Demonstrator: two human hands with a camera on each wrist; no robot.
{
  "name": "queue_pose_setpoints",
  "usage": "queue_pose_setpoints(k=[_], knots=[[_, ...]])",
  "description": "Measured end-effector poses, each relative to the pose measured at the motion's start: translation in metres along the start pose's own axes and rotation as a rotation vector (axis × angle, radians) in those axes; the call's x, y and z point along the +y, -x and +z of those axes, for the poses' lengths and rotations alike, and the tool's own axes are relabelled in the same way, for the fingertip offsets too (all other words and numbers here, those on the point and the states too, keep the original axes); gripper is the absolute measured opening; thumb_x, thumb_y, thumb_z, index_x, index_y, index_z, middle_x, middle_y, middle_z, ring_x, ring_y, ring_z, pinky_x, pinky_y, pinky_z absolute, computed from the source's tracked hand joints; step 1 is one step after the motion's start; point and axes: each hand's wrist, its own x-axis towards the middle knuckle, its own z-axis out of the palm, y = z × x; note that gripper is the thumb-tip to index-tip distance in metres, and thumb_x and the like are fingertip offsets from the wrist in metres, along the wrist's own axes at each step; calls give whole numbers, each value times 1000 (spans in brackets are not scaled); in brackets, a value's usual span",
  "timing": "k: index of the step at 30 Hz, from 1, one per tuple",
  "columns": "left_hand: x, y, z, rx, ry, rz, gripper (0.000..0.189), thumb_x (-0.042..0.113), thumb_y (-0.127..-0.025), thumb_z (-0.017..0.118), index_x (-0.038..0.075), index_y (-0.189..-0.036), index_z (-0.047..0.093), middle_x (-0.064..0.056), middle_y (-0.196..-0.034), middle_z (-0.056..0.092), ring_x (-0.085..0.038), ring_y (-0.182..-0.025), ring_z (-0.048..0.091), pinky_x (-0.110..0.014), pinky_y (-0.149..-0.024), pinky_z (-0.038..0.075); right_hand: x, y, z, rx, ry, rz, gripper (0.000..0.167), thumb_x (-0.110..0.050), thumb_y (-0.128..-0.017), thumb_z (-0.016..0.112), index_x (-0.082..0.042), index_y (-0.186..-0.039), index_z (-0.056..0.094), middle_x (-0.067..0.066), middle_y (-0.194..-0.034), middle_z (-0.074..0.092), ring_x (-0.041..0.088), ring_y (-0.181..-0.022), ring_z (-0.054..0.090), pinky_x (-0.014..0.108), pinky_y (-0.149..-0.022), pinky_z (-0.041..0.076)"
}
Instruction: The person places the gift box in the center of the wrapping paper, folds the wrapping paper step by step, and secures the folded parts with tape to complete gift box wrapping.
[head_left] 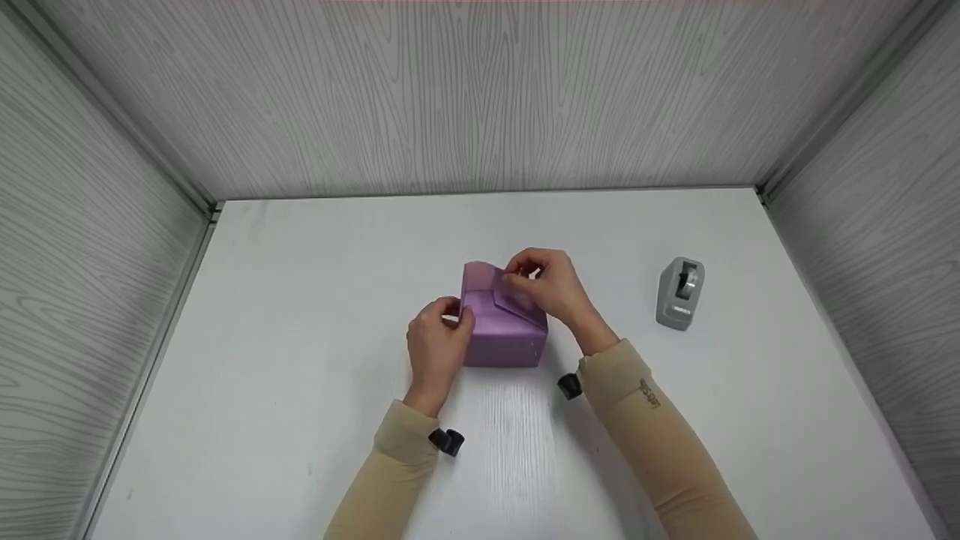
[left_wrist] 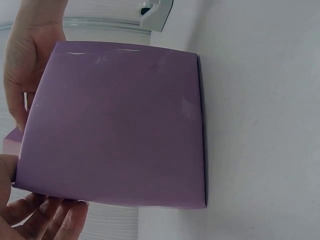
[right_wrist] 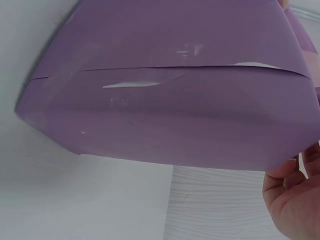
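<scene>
A purple paper-covered box (head_left: 504, 341) stands on the white table in front of me, its front face filling much of the left wrist view. My left hand (head_left: 437, 341) holds its left side, thumb at the top edge and fingers along the side. On top, my right hand (head_left: 551, 285) pinches a purple paper flap (head_left: 517, 304) with thumb and index finger. Another flap (head_left: 478, 276) stands up at the back left. In the right wrist view, a seam with small white torn patches (right_wrist: 131, 84) runs across the purple paper.
A grey tape dispenser (head_left: 679, 294) with a roll in it stands on the white table (head_left: 300, 315), to the right of the box. Grey wood-grain panels (head_left: 450, 97) rise at the back and both sides. A small black camera mount sits at each wrist.
</scene>
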Motion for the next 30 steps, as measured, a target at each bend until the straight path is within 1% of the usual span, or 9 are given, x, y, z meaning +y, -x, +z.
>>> queue_pose_setpoints(k=[3,9,15,18,22,25,30], knots=[[0,0,0,1,4,-2,14,16,-87,69,4,-94,73,-5,-84,70,-13,-66,64,-32,-62,53,0,0,1,5,-6,-14,5,-3,-83,75,-8,-84,72,-1,-76,65,15,-74,56,29,-69,43],[0,0,1,-6,5,-15,13,16,-86,69,4,-93,73,-4,-84,70,-13,-66,64,-32,-62,53,-1,0,3,14,-33,-27,14,-3,-83,74,-16,-79,71,-2,-75,64,14,-73,56,28,-68,42],[1,0,1,-7,14,-13,13,15,-86,69,5,-93,73,-4,-84,70,-13,-65,65,-32,-61,54,-3,-1,3,2,-35,-33,4,-5,-85,73,-9,-87,74,-1,-78,65,14,-74,56,28,-67,41],[2,0,1,-5,14,-10,12,15,-86,68,5,-92,73,-3,-84,70,-12,-64,65,-32,-61,54,-4,-1,4,5,-28,-43,5,-5,-86,73,-9,-87,75,-1,-78,66,14,-75,57,28,-67,41],[2,0,0,1,8,-11,12,15,-85,69,5,-91,73,-3,-83,70,-12,-64,65,-32,-61,54,-6,-2,5,10,-10,-54,2,-7,-86,72,-6,-88,74,0,-80,68,13,-76,57,27,-68,42],[2,0,0,2,2,-11,13,15,-86,69,5,-92,73,-4,-84,70,-12,-64,65,-32,-61,54,-6,-2,6,16,-1,-55,6,-8,-87,72,-3,-89,73,0,-80,68,12,-76,56,27,-68,41],[1,0,0,1,-2,-10,13,16,-86,69,5,-92,73,-4,-84,70,-13,-64,65,-33,-62,53,-7,-2,8,37,12,-69,8,-11,-89,71,-3,-87,72,0,-79,67,13,-75,56,28,-67,41]])
